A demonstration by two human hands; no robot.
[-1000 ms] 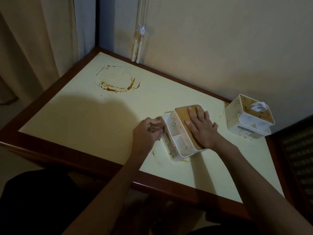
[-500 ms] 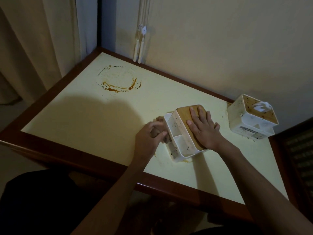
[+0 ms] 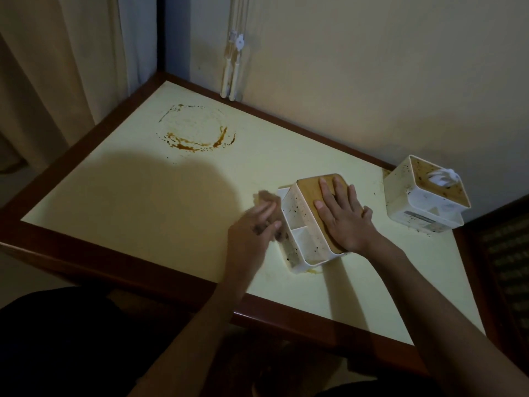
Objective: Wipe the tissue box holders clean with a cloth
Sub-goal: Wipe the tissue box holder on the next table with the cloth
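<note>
At four o'clock on the cream tabletop (image 3: 143, 196), my flat right hand (image 3: 342, 216) pins the speckled white bamboo-lidded holder (image 3: 307, 224) while my left hand (image 3: 252, 230) pinches a blurred brownish cloth (image 3: 267, 200); hard scrubbing could skid it.

We seem to be in a dim room of a home, perhaps a bedroom or a guest room. A cream surface (image 3: 143, 196) with a dark wood border is pushed into a corner of plain painted walls (image 3: 372, 67). At ten o'clock pale curtains (image 3: 57, 67) hang to the floor, and at twelve o'clock thin white cords (image 3: 233, 67) drop down the wall. At three o'clock a spattered tissue box holder (image 3: 423, 196) stands, an ordinary household item.
</note>
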